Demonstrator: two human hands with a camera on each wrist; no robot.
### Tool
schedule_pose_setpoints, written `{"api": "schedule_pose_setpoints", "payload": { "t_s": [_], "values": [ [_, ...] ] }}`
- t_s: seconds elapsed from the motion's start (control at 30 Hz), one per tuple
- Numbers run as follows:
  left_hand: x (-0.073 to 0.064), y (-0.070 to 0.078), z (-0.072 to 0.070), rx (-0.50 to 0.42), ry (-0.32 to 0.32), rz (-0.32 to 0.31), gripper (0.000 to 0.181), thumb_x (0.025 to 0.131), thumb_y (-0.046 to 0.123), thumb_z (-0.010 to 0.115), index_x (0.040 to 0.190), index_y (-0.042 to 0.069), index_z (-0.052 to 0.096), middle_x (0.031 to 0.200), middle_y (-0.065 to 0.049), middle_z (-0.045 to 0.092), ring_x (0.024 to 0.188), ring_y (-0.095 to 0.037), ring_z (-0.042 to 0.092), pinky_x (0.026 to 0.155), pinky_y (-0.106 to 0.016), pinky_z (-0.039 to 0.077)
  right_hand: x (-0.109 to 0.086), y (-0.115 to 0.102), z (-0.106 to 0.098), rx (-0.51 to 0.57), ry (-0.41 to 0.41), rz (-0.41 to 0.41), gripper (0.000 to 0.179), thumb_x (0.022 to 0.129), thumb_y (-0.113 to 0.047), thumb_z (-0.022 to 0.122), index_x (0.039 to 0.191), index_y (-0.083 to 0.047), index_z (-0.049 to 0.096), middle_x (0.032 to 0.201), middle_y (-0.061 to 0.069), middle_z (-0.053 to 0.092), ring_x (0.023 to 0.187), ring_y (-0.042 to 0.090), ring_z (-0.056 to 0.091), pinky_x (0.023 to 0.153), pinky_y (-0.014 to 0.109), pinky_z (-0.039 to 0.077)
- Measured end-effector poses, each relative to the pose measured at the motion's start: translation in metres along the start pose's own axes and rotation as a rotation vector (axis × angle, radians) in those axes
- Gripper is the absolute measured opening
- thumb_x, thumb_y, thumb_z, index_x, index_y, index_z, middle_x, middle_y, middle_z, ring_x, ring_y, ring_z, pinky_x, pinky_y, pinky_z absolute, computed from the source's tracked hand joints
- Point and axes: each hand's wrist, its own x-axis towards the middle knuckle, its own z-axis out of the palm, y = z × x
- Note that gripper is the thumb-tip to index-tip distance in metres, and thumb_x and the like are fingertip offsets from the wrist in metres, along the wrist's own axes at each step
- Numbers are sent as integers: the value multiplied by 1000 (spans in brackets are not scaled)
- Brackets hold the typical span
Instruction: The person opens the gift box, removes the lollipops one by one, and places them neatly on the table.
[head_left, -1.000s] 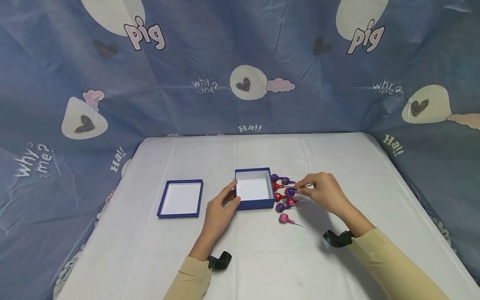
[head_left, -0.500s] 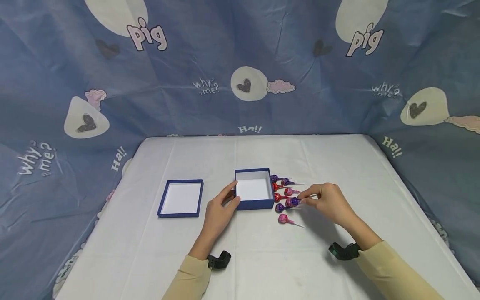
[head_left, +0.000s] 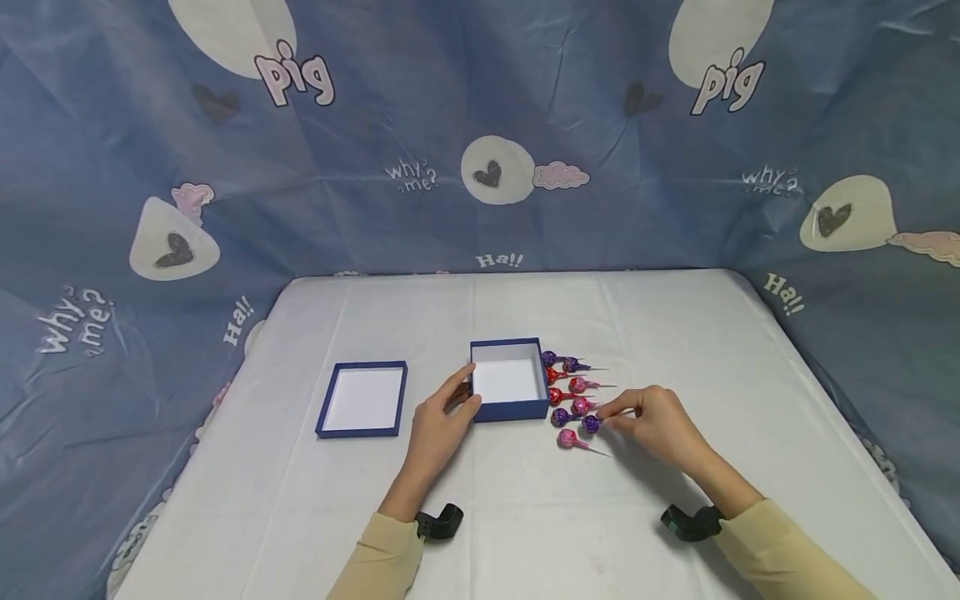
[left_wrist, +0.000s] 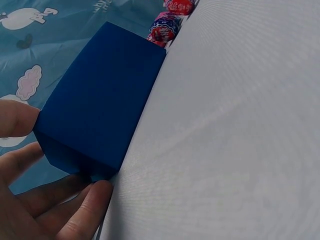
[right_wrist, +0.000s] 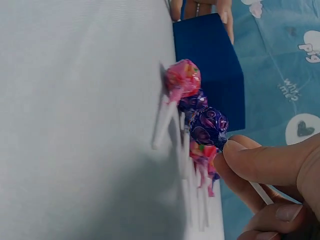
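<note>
A blue box (head_left: 512,408) with a white inside stands lidless near the table's middle. My left hand (head_left: 441,421) rests against its left side, with fingertips touching the wall in the left wrist view. Between thumb and fingers, my right hand (head_left: 654,423) pinches a lollipop in a purple wrapper (right_wrist: 208,126) by its stick, just under the candy head. Around it lie several wrapped lollipops, among them a pink lollipop (head_left: 567,438) nearest the front, another pink lollipop (head_left: 577,385), a red lollipop (head_left: 555,396) and a purple lollipop (head_left: 560,417). Their sticks point right.
A blue-rimmed lid (head_left: 362,434) lies to the left of the box, its white inside up. White cloth covers the table (head_left: 525,517). Behind and at both sides hangs a blue printed curtain (head_left: 420,100).
The right hand has moved toward the front with the purple lollipop, passing over the pink ones to a spot between two pink lollipops. My left hand and the box have stayed put.
</note>
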Motion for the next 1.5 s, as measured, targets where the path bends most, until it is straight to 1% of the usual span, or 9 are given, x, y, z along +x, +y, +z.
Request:
{"api": "schedule_pose_setpoints", "payload": {
  "t_s": [0.2, 0.43, 0.57, 0.7, 0.83, 1.03, 1.23, 1.33, 1.5],
  "values": [
    [1, 0, 0, 1, -1, -4, 48, 96, 26, 70, 143, 33, 58, 130, -5, 66, 119, -18, 63, 105, -38, 48, -2, 4, 7, 25, -4, 1, 15, 83, -9, 81, 84, -24, 81, 91, -9, 75, 61, 13, 45, 51, 26, 38],
    [0, 2, 1, 5, -2, -17, 49, 97, 25, 69, 144, 30, 57, 131, -4, 65, 120, -17, 62, 105, -34, 48, 0, 8, 11, 25, -34, 41, 12, 85, -12, 80, 85, -24, 81, 93, -8, 74, 63, 15, 44, 53, 27, 36],
    [-2, 2, -1, 6, 11, -22, 49, 96, 25, 69, 143, 34, 57, 130, -3, 66, 119, -17, 62, 105, -35, 48, 1, 11, 14, -5, -48, 7, 10, 85, -14, 80, 86, -24, 80, 90, -12, 73, 73, 15, 52, 63, 29, 41],
    [-3, 0, -2, 5, 20, -25, 49, 96, 25, 69, 142, 36, 58, 129, -3, 66, 119, -17, 63, 105, -37, 48, 3, 14, 18, -39, -30, -55, 11, 84, -15, 82, 86, -25, 79, 88, -16, 72, 81, 12, 58, 70, 32, 45],
    [-3, 0, -1, 1, 16, -23, 48, 96, 26, 69, 142, 37, 58, 129, -2, 66, 119, -17, 63, 105, -37, 48, 3, 15, 19, -72, 1, -98, 13, 82, -14, 84, 84, -26, 79, 84, -20, 68, 75, 9, 57, 68, 31, 44],
    [-1, 1, 1, 3, 8, -20, 48, 96, 27, 70, 141, 40, 57, 129, 0, 66, 119, -16, 63, 105, -37, 48, 0, 14, 17, -109, 15, -103, 12, 82, -14, 84, 88, -23, 79, 83, -18, 67, 75, 10, 57, 69, 32, 45],
    [-1, 1, 1, -3, -5, -6, 49, 96, 26, 69, 143, 32, 58, 131, -5, 65, 119, -18, 63, 105, -36, 48, -8, 7, 11, -140, 70, -92, 12, 81, -14, 84, 88, -22, 78, 79, -16, 65, 68, 11, 52, 61, 30, 40],
    [0, 2, 1, 3, -4, -9, 48, 97, 27, 68, 144, 31, 58, 131, -5, 65, 119, -17, 62, 105, -35, 47, -13, 2, 9, -151, 39, -92, 11, 82, -16, 83, 84, -25, 77, 75, -19, 63, 66, 8, 49, 59, 28, 39],
    [0, 3, 1, 6, 4, -21, 48, 97, 24, 69, 143, 30, 58, 131, -5, 65, 118, -16, 63, 105, -35, 48, -18, 0, 13, -152, -57, -112, 13, 81, -19, 85, 83, -30, 77, 74, -22, 62, 69, 3, 54, 63, 27, 44]
  ]
}}
